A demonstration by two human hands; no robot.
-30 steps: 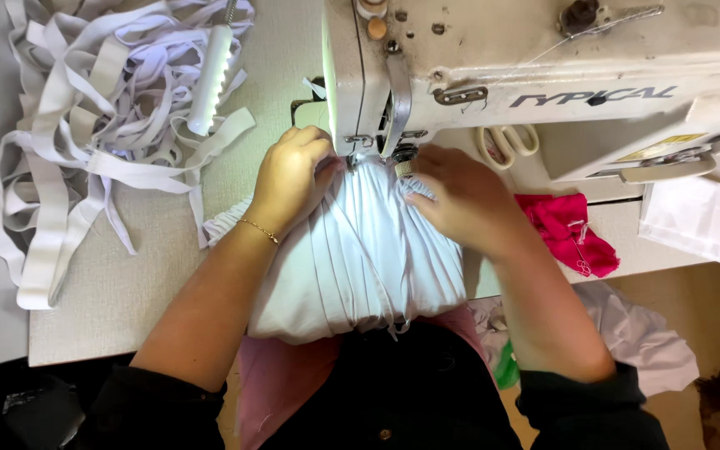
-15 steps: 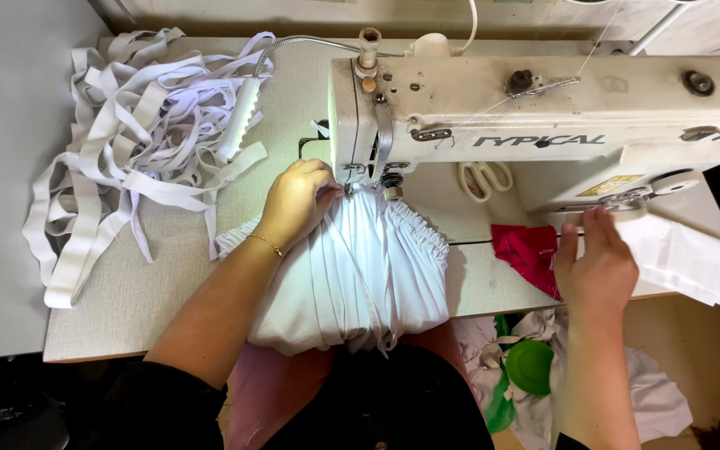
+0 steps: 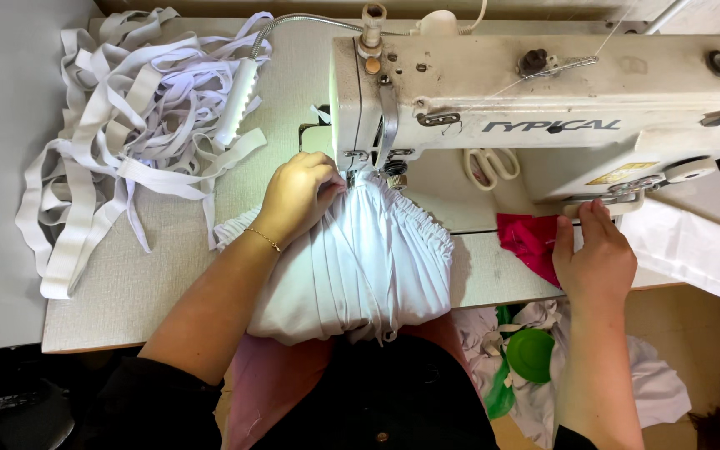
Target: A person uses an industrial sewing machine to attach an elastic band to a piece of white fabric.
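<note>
A bunched white gathered garment (image 3: 368,262) lies under the needle end of a cream sewing machine (image 3: 543,108). My left hand (image 3: 297,196) presses on the garment's left side close to the presser foot, fingers curled over the cloth. My right hand (image 3: 595,258) is far to the right, fingertips on a metal lever (image 3: 618,198) under the machine's right end, holding nothing. A red piece of cloth (image 3: 531,242) lies just left of that hand.
A heap of white elastic bands (image 3: 135,125) covers the table's left part. Scissors (image 3: 489,167) rest behind the machine arm. White cloth (image 3: 685,242) sits at the right edge. Below the table edge are a green round lid (image 3: 531,354) and more white fabric (image 3: 652,392).
My right hand left the garment, swung right and rose to the lever beneath the machine. My left hand stayed on the garment. The camera view shifted.
</note>
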